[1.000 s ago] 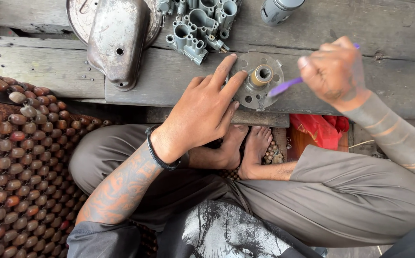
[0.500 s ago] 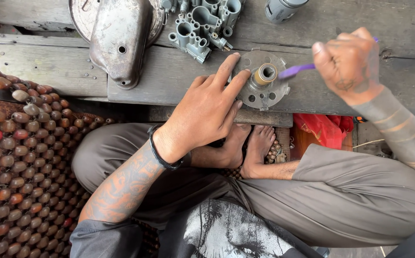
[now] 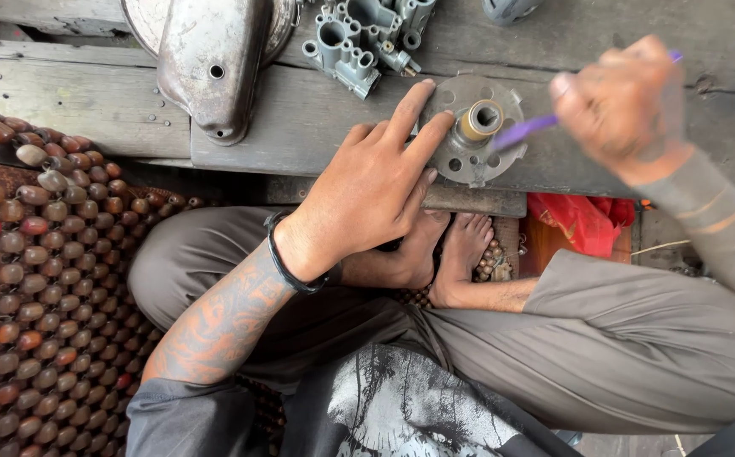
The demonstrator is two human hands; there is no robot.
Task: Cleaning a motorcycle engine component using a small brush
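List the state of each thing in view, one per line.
Left hand: flat, fingers pressing on the round grey metal plate.
Round grey metal plate: lying flat on the wooden plank bench, brass-coloured hub up.
Right hand: closed around the purple-handled tool, blurred.
Purple-handled tool: tip at the hub.
Grey cast carburettor body: resting on the bench, untouched.
Dull metal cover: lying on the bench.

One head-worn camera looks steeply down from close above the seated person's crossed legs (image 3: pixel 469 372), facing forward onto the wooden surface (image 3: pixel 88 101) at the top of the frame, with a beaded mat (image 3: pixel 29 296) along the left edge
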